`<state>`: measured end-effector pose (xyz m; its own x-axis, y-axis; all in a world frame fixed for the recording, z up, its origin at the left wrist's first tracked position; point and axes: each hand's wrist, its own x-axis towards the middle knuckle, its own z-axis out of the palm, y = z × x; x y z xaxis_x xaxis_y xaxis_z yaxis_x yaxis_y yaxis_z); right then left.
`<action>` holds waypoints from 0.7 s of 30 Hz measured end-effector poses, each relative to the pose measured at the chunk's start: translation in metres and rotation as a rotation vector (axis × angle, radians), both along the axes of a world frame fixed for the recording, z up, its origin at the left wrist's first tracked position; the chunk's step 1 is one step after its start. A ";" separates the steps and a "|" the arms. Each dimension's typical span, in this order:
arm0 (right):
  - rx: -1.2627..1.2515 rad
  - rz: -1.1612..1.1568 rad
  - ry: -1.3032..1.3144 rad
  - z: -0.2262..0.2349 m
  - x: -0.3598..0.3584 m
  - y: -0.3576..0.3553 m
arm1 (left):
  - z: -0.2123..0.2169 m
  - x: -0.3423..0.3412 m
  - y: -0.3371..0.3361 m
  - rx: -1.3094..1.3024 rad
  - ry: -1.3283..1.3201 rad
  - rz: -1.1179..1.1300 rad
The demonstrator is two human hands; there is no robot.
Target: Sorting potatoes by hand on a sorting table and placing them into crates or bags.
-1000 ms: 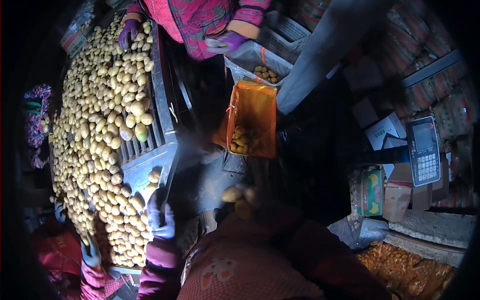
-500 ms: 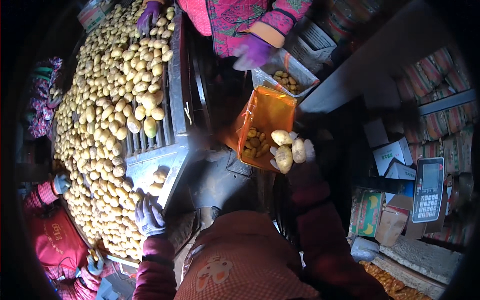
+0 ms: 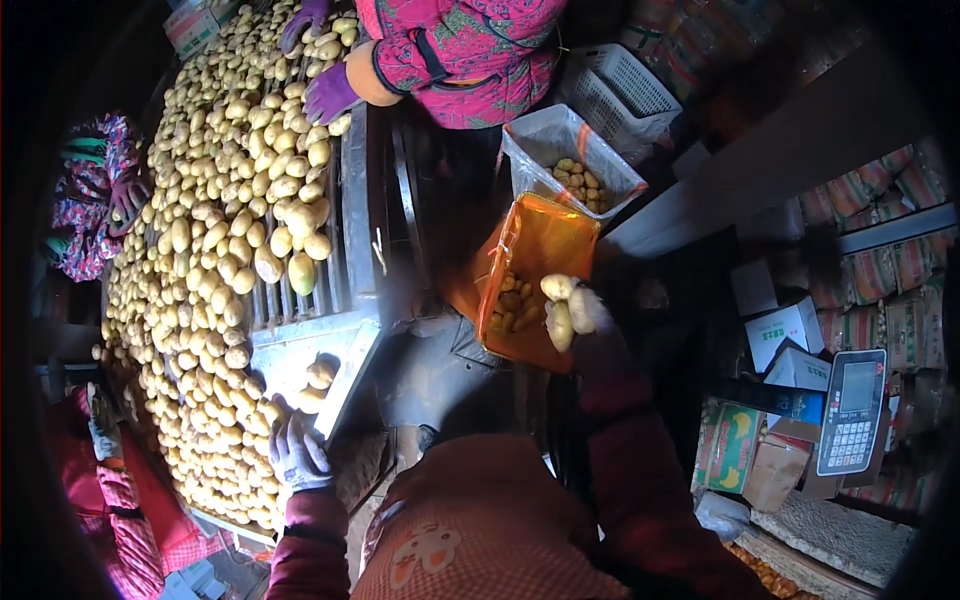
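A wide slatted sorting table (image 3: 345,200) at the left is heaped with potatoes (image 3: 205,270). My left hand (image 3: 300,455), in a grey-white glove, rests at the heap's near right edge, fingers spread and closed on nothing. Two potatoes (image 3: 318,376) lie by it on the table's metal corner plate. My gloved right hand (image 3: 594,308) grips several potatoes (image 3: 560,325) above the right side of a crate lined with orange plastic (image 3: 550,235). More potatoes (image 3: 512,300) lie at the bottom of that crate. My right fingers are partly hidden by the potatoes they hold.
Across from me a co-worker in purple gloves (image 3: 330,95) handles potatoes; other people work at the table's left. Beyond the orange crate stand a clear-lined crate with potatoes (image 3: 610,205) and a white basket (image 3: 640,95). At right are a scale display (image 3: 852,410), cartons (image 3: 730,450) and stacked bags.
My right hand stays over the orange-lined crate with its potatoes, shifted slightly. My left hand barely moves. The far co-worker's hand has swung from the crates to the table.
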<state>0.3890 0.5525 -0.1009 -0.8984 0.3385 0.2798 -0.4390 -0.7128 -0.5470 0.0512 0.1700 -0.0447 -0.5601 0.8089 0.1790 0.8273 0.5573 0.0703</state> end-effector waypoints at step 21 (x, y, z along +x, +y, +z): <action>0.813 -0.935 -1.308 0.090 0.024 -0.058 | 0.036 0.019 0.016 0.028 0.114 -0.057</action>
